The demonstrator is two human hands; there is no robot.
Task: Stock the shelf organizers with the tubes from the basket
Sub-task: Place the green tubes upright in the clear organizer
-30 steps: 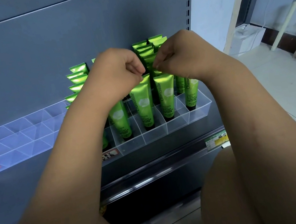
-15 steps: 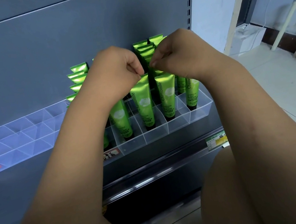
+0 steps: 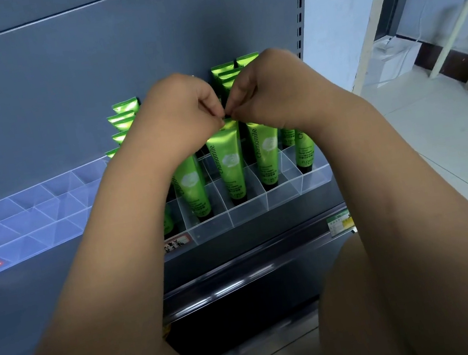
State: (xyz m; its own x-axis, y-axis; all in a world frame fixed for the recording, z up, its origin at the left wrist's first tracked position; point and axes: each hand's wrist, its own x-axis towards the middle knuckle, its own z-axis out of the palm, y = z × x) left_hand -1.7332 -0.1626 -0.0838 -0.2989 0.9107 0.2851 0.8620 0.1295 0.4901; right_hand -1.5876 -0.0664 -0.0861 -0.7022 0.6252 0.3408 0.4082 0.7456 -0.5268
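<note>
Several green Chamomile tubes stand cap-down in a clear divided organizer [image 3: 292, 196] on the grey shelf. My left hand [image 3: 183, 114] and my right hand [image 3: 263, 92] meet above the front row. Their curled fingertips pinch the crimped top of one front-row green tube [image 3: 229, 162], which stands upright in its compartment. Neighbouring tubes [image 3: 265, 154] stand on either side, and more rows [image 3: 122, 118] rise behind, partly hidden by my hands. The basket is out of view.
A second clear organizer [image 3: 18, 217] with bare compartments sits to the left on the same shelf. The front row of the right organizer holds no tubes. A price label [image 3: 341, 223] hangs on the shelf rail. My knees are low in view, and tiled floor lies to the right.
My two hands have drawn slightly closer, so their fingertips now meet over the top of the front tube. The tubes and organizers stay where they were.
</note>
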